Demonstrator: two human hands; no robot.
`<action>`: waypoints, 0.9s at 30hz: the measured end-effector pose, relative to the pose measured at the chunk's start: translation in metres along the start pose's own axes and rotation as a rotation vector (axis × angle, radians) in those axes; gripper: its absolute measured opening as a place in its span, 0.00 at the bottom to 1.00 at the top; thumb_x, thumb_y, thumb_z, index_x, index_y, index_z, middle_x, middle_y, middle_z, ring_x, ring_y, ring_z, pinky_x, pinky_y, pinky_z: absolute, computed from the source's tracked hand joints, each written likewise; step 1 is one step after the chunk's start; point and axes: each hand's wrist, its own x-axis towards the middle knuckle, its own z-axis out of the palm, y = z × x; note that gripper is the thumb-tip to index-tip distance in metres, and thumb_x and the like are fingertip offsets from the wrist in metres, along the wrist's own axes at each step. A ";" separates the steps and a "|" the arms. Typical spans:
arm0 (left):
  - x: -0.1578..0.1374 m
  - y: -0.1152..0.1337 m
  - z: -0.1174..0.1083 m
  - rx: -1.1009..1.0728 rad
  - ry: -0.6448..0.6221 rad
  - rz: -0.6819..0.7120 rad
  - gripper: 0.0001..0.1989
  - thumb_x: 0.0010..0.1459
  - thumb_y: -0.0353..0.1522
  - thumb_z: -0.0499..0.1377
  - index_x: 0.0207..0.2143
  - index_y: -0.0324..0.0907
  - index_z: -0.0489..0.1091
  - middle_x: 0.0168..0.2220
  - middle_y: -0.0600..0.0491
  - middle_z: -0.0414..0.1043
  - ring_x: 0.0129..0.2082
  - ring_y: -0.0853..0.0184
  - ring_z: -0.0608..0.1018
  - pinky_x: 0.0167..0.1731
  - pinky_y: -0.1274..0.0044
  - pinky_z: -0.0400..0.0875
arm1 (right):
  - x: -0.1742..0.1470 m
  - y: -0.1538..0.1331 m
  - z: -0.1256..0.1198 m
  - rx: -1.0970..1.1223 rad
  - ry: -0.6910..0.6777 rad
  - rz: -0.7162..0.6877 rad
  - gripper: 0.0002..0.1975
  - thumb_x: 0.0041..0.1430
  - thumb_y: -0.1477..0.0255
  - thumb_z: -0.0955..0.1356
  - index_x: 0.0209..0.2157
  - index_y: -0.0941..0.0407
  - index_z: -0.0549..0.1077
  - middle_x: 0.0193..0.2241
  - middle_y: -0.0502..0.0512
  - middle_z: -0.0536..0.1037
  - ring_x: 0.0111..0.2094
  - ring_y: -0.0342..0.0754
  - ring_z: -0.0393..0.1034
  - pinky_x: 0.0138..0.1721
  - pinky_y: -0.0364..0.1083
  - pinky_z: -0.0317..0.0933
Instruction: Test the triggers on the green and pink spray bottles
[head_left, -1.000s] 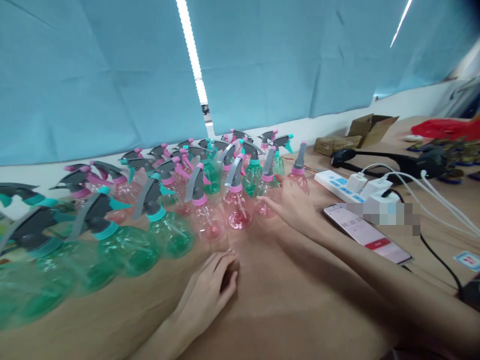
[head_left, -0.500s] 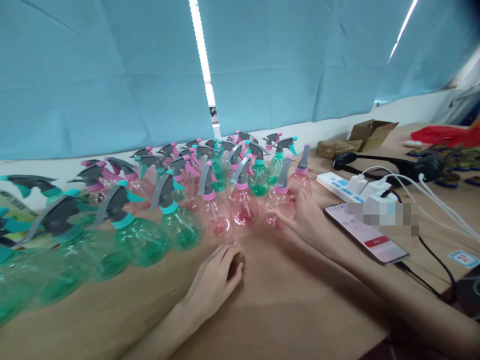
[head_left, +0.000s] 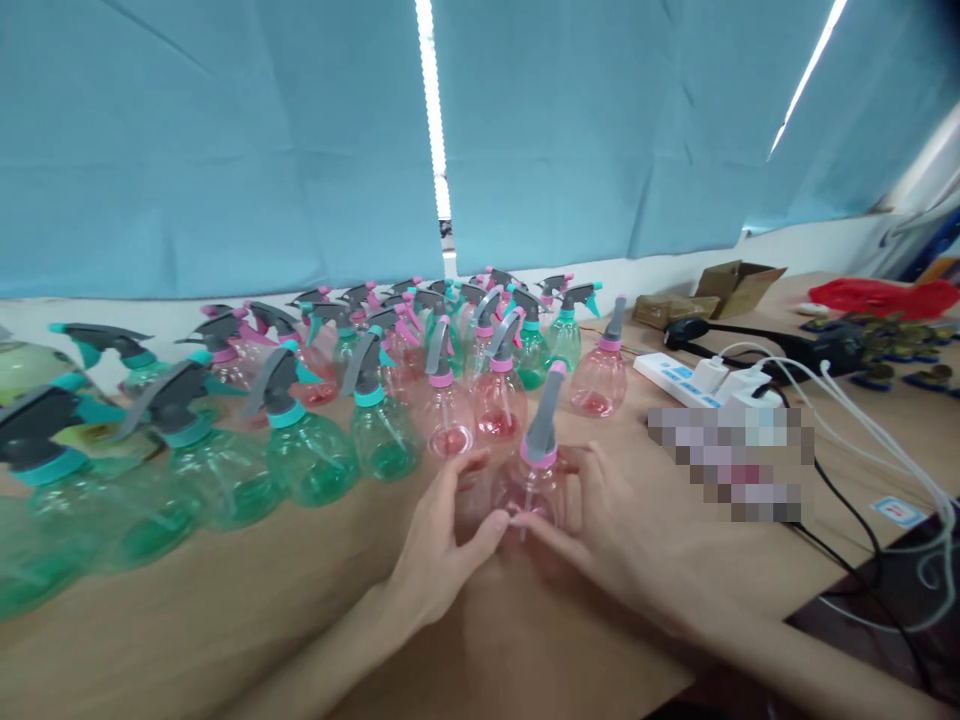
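Observation:
A small clear pink spray bottle [head_left: 541, 455] with a grey trigger and pink collar stands out in front of the rows, slightly blurred. My right hand [head_left: 600, 520] grips its right side, thumb across the front and fingers behind. At its left side, my left hand [head_left: 454, 530] is curved with thumb and fingers apart; the thumb tip meets the lower front of the bottle, while a gap shows by the palm. Just behind are two more pink spray bottles [head_left: 501, 400], and another pink spray bottle [head_left: 598, 380] stands apart to the right.
Green spray bottles [head_left: 311, 460] line the left front, with more mixed bottles behind. On the right lie a white power strip [head_left: 667, 375] with chargers and cables, a pixelated phone, a black headset [head_left: 780, 335] and an open cardboard box [head_left: 739, 285]. A blue curtain [head_left: 525, 130] hangs behind.
My right hand has brought the pink spray bottle out of the row, towards me and slightly left. My left hand has risen from the tabletop to the bottle's left side, its fingers opening.

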 end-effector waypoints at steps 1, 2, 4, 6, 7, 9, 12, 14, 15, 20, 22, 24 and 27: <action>0.000 0.006 -0.003 -0.046 0.006 0.019 0.25 0.59 0.37 0.55 0.57 0.42 0.56 0.59 0.42 0.65 0.58 0.57 0.70 0.56 0.60 0.67 | -0.001 -0.007 0.002 -0.008 0.000 -0.047 0.25 0.57 0.55 0.68 0.48 0.58 0.66 0.36 0.61 0.73 0.38 0.59 0.71 0.36 0.57 0.68; -0.001 0.012 -0.006 -0.076 0.014 0.034 0.28 0.56 0.36 0.58 0.58 0.42 0.55 0.60 0.42 0.63 0.58 0.56 0.70 0.57 0.59 0.66 | -0.001 -0.014 0.005 -0.015 0.023 -0.099 0.23 0.58 0.56 0.67 0.48 0.59 0.66 0.36 0.62 0.74 0.37 0.59 0.71 0.36 0.57 0.68; 0.000 0.025 -0.014 -0.075 0.017 0.033 0.31 0.53 0.33 0.60 0.58 0.44 0.56 0.59 0.44 0.64 0.58 0.54 0.69 0.58 0.57 0.64 | -0.001 -0.028 0.012 -0.024 0.047 -0.179 0.23 0.59 0.58 0.65 0.49 0.60 0.66 0.35 0.63 0.74 0.36 0.59 0.71 0.34 0.57 0.68; 0.001 0.037 -0.021 -0.078 0.073 -0.020 0.29 0.52 0.32 0.61 0.56 0.45 0.58 0.55 0.46 0.68 0.54 0.55 0.73 0.55 0.58 0.67 | -0.001 -0.042 0.019 -0.028 0.056 -0.214 0.23 0.59 0.57 0.64 0.48 0.61 0.67 0.36 0.64 0.75 0.36 0.59 0.71 0.34 0.58 0.68; 0.002 0.041 -0.025 -0.105 0.084 -0.040 0.28 0.52 0.32 0.61 0.56 0.46 0.59 0.51 0.48 0.71 0.49 0.58 0.76 0.50 0.61 0.72 | -0.001 -0.049 0.024 -0.025 0.052 -0.222 0.23 0.59 0.56 0.64 0.46 0.61 0.68 0.35 0.65 0.75 0.37 0.60 0.72 0.35 0.58 0.69; 0.004 0.046 -0.031 -0.127 0.110 -0.077 0.23 0.54 0.33 0.61 0.53 0.46 0.63 0.41 0.52 0.74 0.37 0.63 0.79 0.41 0.66 0.76 | -0.001 -0.061 0.032 -0.002 0.063 -0.225 0.25 0.59 0.52 0.65 0.41 0.61 0.70 0.32 0.64 0.75 0.35 0.59 0.72 0.34 0.58 0.69; 0.008 0.044 -0.039 -0.098 0.155 -0.098 0.18 0.55 0.36 0.61 0.48 0.47 0.68 0.37 0.55 0.75 0.35 0.64 0.78 0.40 0.68 0.76 | 0.002 -0.072 0.039 0.109 0.014 -0.240 0.33 0.57 0.45 0.64 0.45 0.63 0.70 0.33 0.64 0.77 0.36 0.58 0.72 0.37 0.57 0.70; 0.011 0.040 -0.043 -0.099 0.192 -0.100 0.17 0.55 0.37 0.61 0.48 0.48 0.69 0.40 0.54 0.76 0.38 0.63 0.78 0.41 0.69 0.75 | 0.007 -0.071 0.038 0.219 -0.073 -0.250 0.35 0.56 0.43 0.63 0.48 0.62 0.69 0.38 0.65 0.77 0.40 0.59 0.73 0.41 0.57 0.70; 0.013 0.037 -0.045 -0.103 0.204 -0.093 0.15 0.55 0.36 0.59 0.46 0.48 0.70 0.38 0.55 0.75 0.36 0.64 0.78 0.39 0.70 0.75 | 0.010 -0.067 0.035 0.271 -0.124 -0.258 0.34 0.56 0.43 0.63 0.47 0.60 0.69 0.40 0.64 0.77 0.42 0.58 0.73 0.42 0.56 0.70; 0.017 0.031 -0.050 -0.003 0.196 -0.005 0.04 0.52 0.32 0.53 0.29 0.47 0.67 0.22 0.59 0.62 0.21 0.69 0.67 0.21 0.77 0.68 | 0.027 -0.016 0.018 0.262 -0.189 -0.194 0.21 0.64 0.53 0.62 0.49 0.54 0.67 0.42 0.60 0.76 0.44 0.56 0.73 0.44 0.56 0.69; 0.017 0.030 -0.050 0.011 0.187 0.011 0.04 0.53 0.31 0.52 0.30 0.48 0.66 0.22 0.59 0.60 0.21 0.69 0.65 0.21 0.77 0.66 | 0.034 0.012 0.020 0.159 -0.097 -0.040 0.19 0.64 0.56 0.63 0.49 0.53 0.66 0.44 0.61 0.75 0.47 0.57 0.72 0.47 0.59 0.66; 0.017 0.030 -0.050 -0.004 0.170 0.011 0.06 0.53 0.31 0.51 0.32 0.48 0.66 0.23 0.59 0.61 0.22 0.68 0.66 0.21 0.76 0.66 | 0.042 0.038 0.028 0.063 -0.018 0.081 0.27 0.59 0.51 0.66 0.51 0.55 0.64 0.48 0.65 0.71 0.50 0.62 0.69 0.50 0.63 0.63; 0.017 0.029 -0.050 -0.021 0.142 -0.014 0.05 0.54 0.32 0.52 0.33 0.49 0.65 0.23 0.59 0.62 0.21 0.68 0.68 0.21 0.76 0.67 | 0.055 0.060 0.045 0.054 -0.036 0.147 0.37 0.54 0.47 0.68 0.57 0.57 0.60 0.51 0.69 0.69 0.53 0.66 0.66 0.51 0.66 0.61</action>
